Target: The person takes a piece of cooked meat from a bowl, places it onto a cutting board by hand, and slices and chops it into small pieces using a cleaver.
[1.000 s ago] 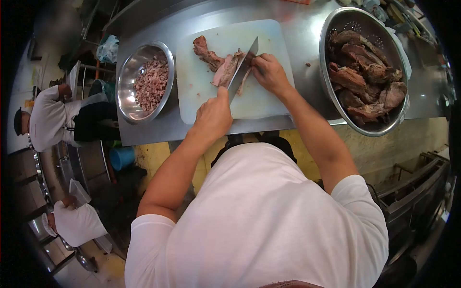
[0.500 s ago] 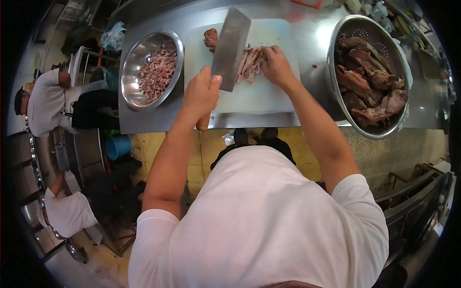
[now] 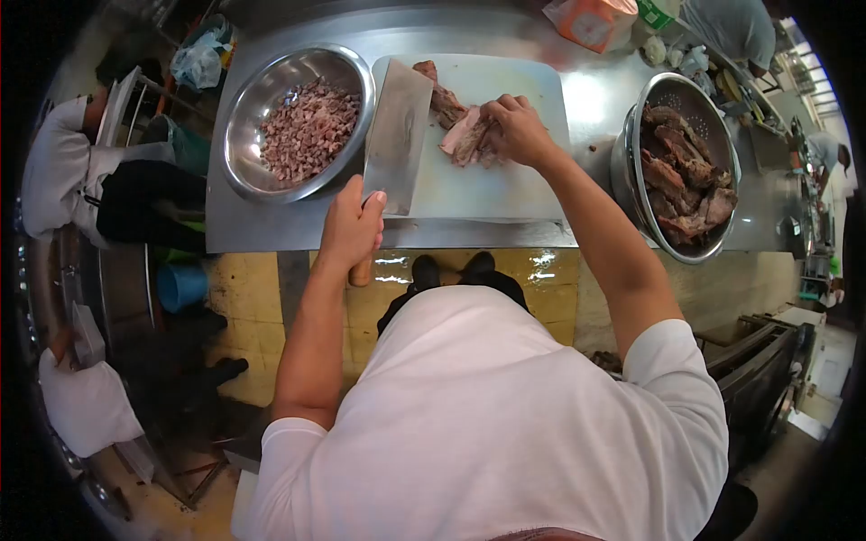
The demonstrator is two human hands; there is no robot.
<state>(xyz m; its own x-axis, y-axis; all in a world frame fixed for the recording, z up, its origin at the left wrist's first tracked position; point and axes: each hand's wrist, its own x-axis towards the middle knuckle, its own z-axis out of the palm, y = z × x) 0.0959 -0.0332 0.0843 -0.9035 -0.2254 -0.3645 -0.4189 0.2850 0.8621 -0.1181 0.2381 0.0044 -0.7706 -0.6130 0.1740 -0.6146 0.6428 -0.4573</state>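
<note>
My left hand (image 3: 352,222) is closed round the wooden handle of a cleaver (image 3: 398,135). The broad blade points away from me over the left edge of the white cutting board (image 3: 532,194), beside the meat. On the board, my right hand (image 3: 519,131) has its fingers bent and pressed onto pieces of cooked meat (image 3: 465,140); its fingertips are partly hidden. A darker chunk of meat (image 3: 439,95) lies just beyond, touching or very near these pieces. Left of the board, a steel bowl (image 3: 242,144) holds finely chopped meat (image 3: 308,131).
A steel colander (image 3: 646,95) with large browned meat pieces (image 3: 690,180) stands on the right of the steel table (image 3: 591,203). An orange and white bag (image 3: 591,20) lies at the back. Two people in white shirts are at the left; others are partly visible at the far right.
My left hand has drawn the cleaver left and toward me, away from the meat. The right hand stays on the meat, and the darker chunk now lies closer to the pieces. The view has shifted.
</note>
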